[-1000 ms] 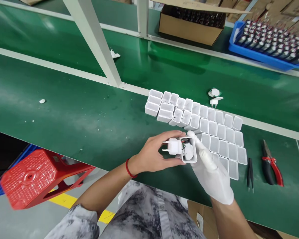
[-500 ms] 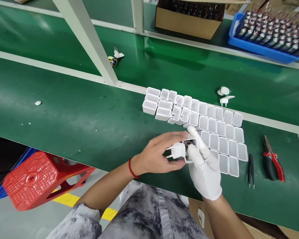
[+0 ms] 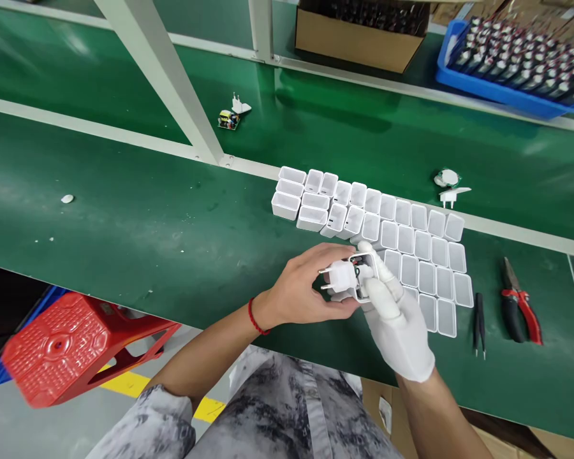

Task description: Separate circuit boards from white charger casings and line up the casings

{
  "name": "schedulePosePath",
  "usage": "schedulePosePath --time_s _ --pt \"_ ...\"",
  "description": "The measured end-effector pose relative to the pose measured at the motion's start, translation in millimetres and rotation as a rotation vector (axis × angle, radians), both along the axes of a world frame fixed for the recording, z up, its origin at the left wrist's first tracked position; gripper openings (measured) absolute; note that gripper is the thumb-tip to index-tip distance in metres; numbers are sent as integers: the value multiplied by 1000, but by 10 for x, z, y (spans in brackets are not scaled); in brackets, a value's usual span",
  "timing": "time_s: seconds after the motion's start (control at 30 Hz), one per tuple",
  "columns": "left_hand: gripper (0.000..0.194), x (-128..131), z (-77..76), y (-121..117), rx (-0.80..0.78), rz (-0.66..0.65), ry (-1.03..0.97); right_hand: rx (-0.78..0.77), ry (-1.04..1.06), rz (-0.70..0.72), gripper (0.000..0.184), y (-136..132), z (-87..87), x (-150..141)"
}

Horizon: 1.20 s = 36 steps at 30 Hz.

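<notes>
My bare left hand [image 3: 301, 290] grips a white two-pin plug cap [image 3: 340, 278], pins pointing left. My gloved right hand [image 3: 397, 312] holds a white open charger shell [image 3: 369, 275] against it, thumb and forefinger pinched on the shell. Red and dark wiring shows between cap and shell. Both hands hover over the near edge of the green bench [image 3: 148, 217]. Just behind them lie several rows of empty white charger shells [image 3: 392, 236], open side up.
Red-handled pliers [image 3: 519, 299] and black tweezers [image 3: 479, 325] lie at the right. A loose plug piece [image 3: 452, 196] and a circuit board with plug [image 3: 233, 113] sit further back. A cardboard box [image 3: 358, 35], a blue tray of parts [image 3: 511, 57], a white frame post [image 3: 162, 70] and a red stool [image 3: 71, 344] surround the bench.
My hands have drawn together: the gloved fingers curled over the shell and pressed it onto the plug cap. The view shifted, and the circuit board behind the post came into sight.
</notes>
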<state>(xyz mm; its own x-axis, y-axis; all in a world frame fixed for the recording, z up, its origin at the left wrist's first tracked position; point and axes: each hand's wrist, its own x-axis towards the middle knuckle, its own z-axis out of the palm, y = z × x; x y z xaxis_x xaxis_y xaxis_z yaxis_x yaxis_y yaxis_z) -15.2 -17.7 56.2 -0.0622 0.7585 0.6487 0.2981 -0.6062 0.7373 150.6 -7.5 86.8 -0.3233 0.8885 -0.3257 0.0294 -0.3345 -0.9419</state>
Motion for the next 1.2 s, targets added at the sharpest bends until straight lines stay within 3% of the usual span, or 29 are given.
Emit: schedulePosePath --time_s 0.07,0.13,0.23,0.33,0.43,0.6,0.8,1.03,1.1,1.2 --pt "59 13 22 1 13 -3 2 -18 -21 -23 62 -1 -7 -17" --pt "56 19 80 4 -72 -2 -59 -79 22 40 68 34 11 -13" --pt "45 4 234 39 -471 -12 -375 -165 109 222 97 139 111 44" --pt "36 -28 417 126 -835 -116 -769 -167 130 263 115 241 267 87" --pt "39 -45 578 219 -929 -238 -1016 -142 157 222 109 267 414 65" --pt "31 -4 756 255 -955 -268 -1229 -137 224 228 88 182 522 19" --pt "35 63 801 199 -987 -258 -1262 -101 259 220 86 115 538 95" --pt "38 135 752 223 -1026 -217 -1161 -83 181 207 94 111 480 161" --pt "42 165 696 226 -986 -223 -1048 22 86 138 91 123 451 235" --pt "44 235 600 213 -802 -174 -735 364 -216 28 75 195 460 403"
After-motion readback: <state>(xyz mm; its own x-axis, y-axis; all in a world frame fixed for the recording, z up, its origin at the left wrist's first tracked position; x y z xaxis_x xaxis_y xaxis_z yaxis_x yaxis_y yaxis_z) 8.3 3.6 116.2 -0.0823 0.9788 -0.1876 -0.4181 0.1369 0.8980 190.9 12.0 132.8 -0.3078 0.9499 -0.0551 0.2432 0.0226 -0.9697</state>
